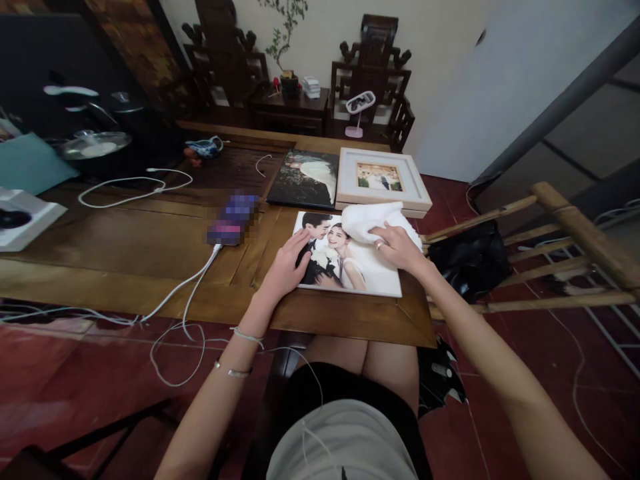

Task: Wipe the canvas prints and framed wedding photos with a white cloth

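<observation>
A photo panel [367,270] showing a couple lies flat on the wooden table near its front edge. My left hand [290,261] rests on the panel's left edge, fingers stretched out and lying flat. In my right hand [397,248] is a bunched white cloth [375,220], pressed on the panel's upper right part. Part of the cloth hangs past the panel's right side. Just behind the panel lie a dark photo album or panel [305,178] and a white framed photo [420,187].
A phone [233,220] on a white charging cable [200,273] lies to the left. Further left are a pot with a glass lid [97,145] and a white box [30,223]. A bamboo rack [545,253] with a black bag [470,260] stands right of the table.
</observation>
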Tool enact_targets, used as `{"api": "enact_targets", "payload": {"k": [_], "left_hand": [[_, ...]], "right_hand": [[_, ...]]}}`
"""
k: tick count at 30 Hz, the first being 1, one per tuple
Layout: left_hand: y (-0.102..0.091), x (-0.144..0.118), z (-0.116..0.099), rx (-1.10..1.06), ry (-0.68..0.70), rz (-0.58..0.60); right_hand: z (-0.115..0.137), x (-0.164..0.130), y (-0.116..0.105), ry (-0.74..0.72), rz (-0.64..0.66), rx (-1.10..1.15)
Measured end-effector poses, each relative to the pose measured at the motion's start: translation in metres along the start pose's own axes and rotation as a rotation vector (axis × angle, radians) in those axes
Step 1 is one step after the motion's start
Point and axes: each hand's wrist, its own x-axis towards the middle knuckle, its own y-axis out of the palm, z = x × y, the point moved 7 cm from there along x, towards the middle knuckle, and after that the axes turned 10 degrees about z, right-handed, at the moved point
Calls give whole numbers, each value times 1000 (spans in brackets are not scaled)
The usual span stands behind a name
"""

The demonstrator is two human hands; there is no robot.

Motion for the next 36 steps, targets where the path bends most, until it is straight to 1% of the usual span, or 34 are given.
{"api": "enact_targets", "payload": {"k": [2, 4, 6, 8, 11, 13, 15, 18, 20, 23, 25, 27, 29, 32, 34, 36], "left_hand": [[1, 0, 1, 0, -6, 2], [1, 0, 2, -3, -7, 0], [1, 0, 1, -5, -8, -1], [0, 0, 0, -7, -9, 2], [0, 0, -2, -10, -13, 7], [0, 0, -2, -9, -15, 10], [0, 0, -1, -11, -17, 11], [0, 0, -1, -9, -15, 12], [0, 0, -1, -4, -11, 10], [0, 0, -1, 3, -6, 8], [-1, 0, -1, 9, -4, 12], [-1, 0, -1, 13, -3, 15], [-1, 0, -1, 13, 0, 13], [0, 0, 0, 5, -4, 6], [1, 0, 1, -8, -11, 9], [2, 0, 2, -24, -21, 17]], "right_hand": [[0, -1, 6, -5, -25, -29], [8, -13, 14, -12, -23, -73], [25, -34, 22, -40, -10, -106], [48, -60, 27, -86, 4, -115], [83, -97, 28, -148, 31, -96], [100, -113, 25, -176, 78, -68], [106, -117, 21, -180, 128, -36], [95, -101, 14, -139, 162, -13], [79, -78, 10, -100, 156, -15], [54, -36, 8, -50, 138, -22], [40, -9, 6, -28, 101, -27], [32, 12, 5, -26, 65, -24], [29, 25, 8, -34, 54, -25], [33, 23, 18, -20, 66, -70], [43, 8, 27, -12, 83, -106], [62, -16, 36, -34, 109, -121]]}}
